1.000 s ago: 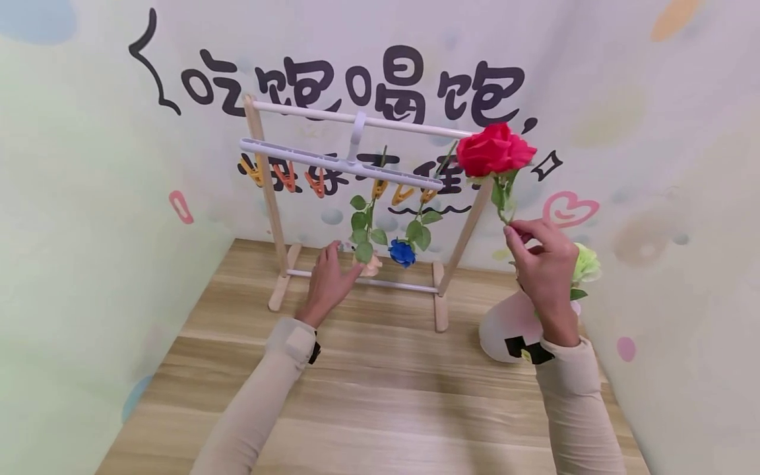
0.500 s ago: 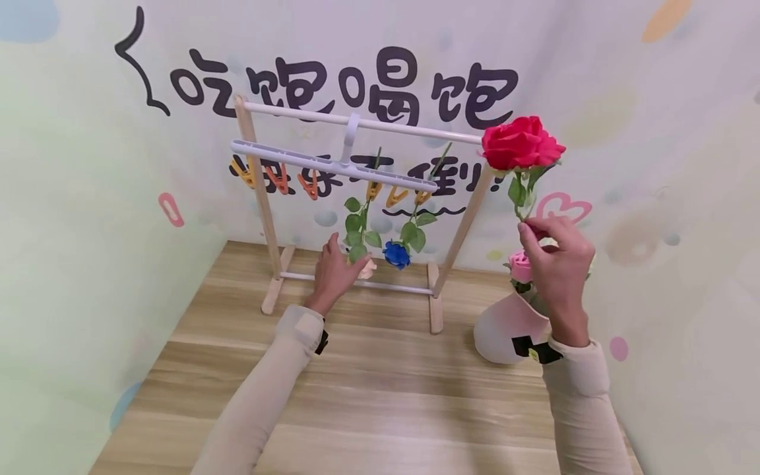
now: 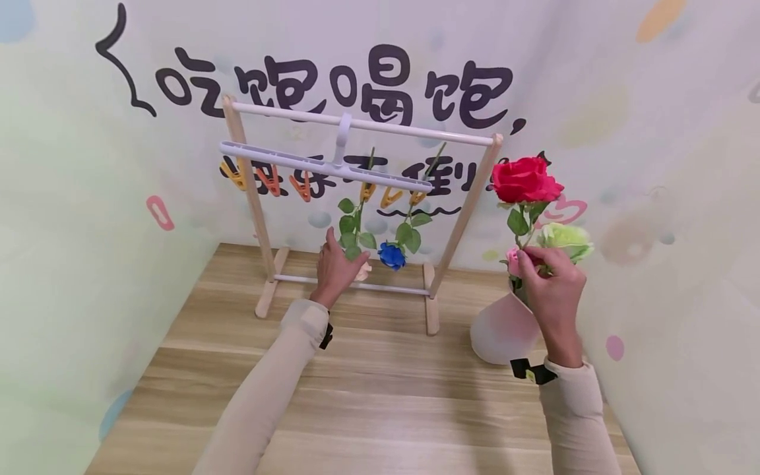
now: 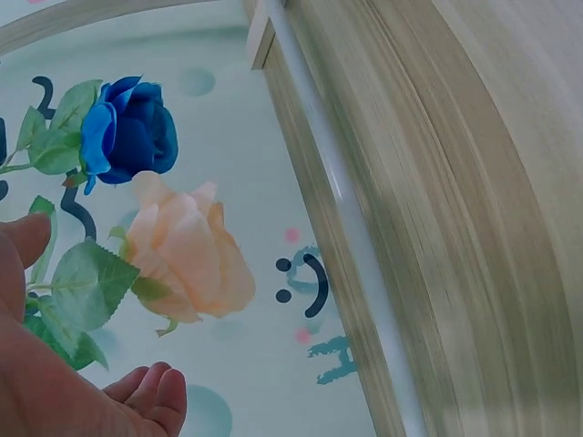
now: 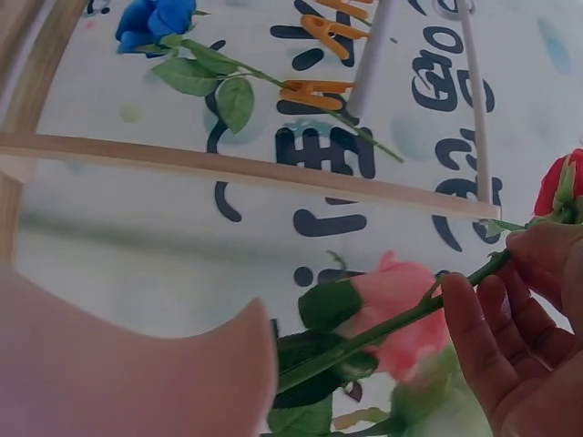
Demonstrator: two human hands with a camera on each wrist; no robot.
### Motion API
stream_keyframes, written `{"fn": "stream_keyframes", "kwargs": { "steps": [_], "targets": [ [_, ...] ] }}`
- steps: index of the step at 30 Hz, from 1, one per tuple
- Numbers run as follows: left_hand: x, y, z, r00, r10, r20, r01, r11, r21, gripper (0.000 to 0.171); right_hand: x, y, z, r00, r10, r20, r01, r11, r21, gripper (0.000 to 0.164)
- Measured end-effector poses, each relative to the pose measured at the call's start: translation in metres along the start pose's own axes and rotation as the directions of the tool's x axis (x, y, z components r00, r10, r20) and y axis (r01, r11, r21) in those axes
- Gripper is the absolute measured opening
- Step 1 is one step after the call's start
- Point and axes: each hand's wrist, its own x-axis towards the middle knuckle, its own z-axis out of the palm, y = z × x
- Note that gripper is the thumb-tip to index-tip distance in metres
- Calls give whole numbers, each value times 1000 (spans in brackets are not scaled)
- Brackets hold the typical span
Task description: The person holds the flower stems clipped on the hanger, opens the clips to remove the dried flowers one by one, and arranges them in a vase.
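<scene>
My right hand point(image 3: 552, 284) pinches the green stem of a red rose point(image 3: 527, 179), bloom up, above the vase point(image 3: 505, 330). In the right wrist view the stem point(image 5: 392, 328) slants down to the vase's rim, where its lower end is hidden. A pink rose point(image 5: 401, 319) and a pale green rose point(image 3: 564, 241) stand in the vase. My left hand point(image 3: 340, 269) is beside the hanging peach rose point(image 4: 191, 255), fingers spread about its leaves point(image 4: 91, 282). A blue rose point(image 3: 392, 255) hangs head down to the right of it.
A white hanger point(image 3: 285, 157) with yellow and orange clips point(image 3: 301, 187) hangs from the wooden rack point(image 3: 469, 211). The rack's feet point(image 3: 431, 310) stand on the wooden table point(image 3: 356, 396). A printed cloth wall point(image 3: 653, 132) rises behind and at both sides.
My right hand first moved the red rose right, then lowered it over the vase. The left hand stays by the peach rose, its fingers slightly nearer the leaves.
</scene>
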Motion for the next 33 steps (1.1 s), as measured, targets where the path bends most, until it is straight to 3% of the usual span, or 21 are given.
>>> {"fn": "stream_keyframes", "kwargs": {
  "steps": [13,23,27,33],
  "targets": [
    [8,0,12,994,46,-95,-45,999,19,95,-28,23,-6,997,49,51,-46,997,-66,14],
    [12,-6,20,985,103,-139,-101,995,20,72,-38,33,-12,994,61,94,-43,983,-176,10],
    [12,-6,21,983,109,-146,-106,994,32,59,-41,34,-16,983,111,146,-77,973,-217,10],
    [10,-6,23,985,95,-147,-97,995,-10,47,-47,34,-22,949,206,239,-136,950,-281,8]
  ]
}}
